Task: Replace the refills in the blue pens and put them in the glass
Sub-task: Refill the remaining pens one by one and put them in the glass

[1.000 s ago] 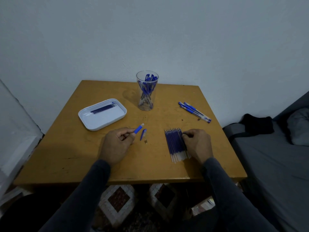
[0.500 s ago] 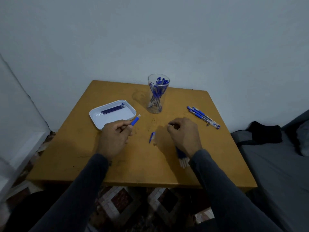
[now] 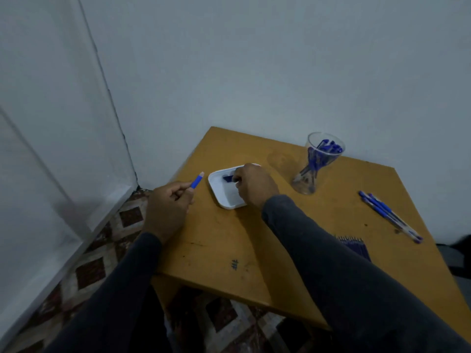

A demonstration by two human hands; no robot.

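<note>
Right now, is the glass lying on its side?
No, the glass stands upright on the table with blue pens inside.

Both arms wear long, dark charcoal-grey sleeves of a soft, matte knit fabric without print, stripe or logo. The left sleeve (image 3: 119,284) fits closely and ends in a plain cuff at the wrist. The right sleeve (image 3: 331,271) is the same fabric, with shallow folds along the forearm, and its cuff also stops at the wrist. The left hand (image 3: 167,208) and the right hand (image 3: 254,186) are bare: no gloves, no rings, no watch or band showing at either wrist.
</note>
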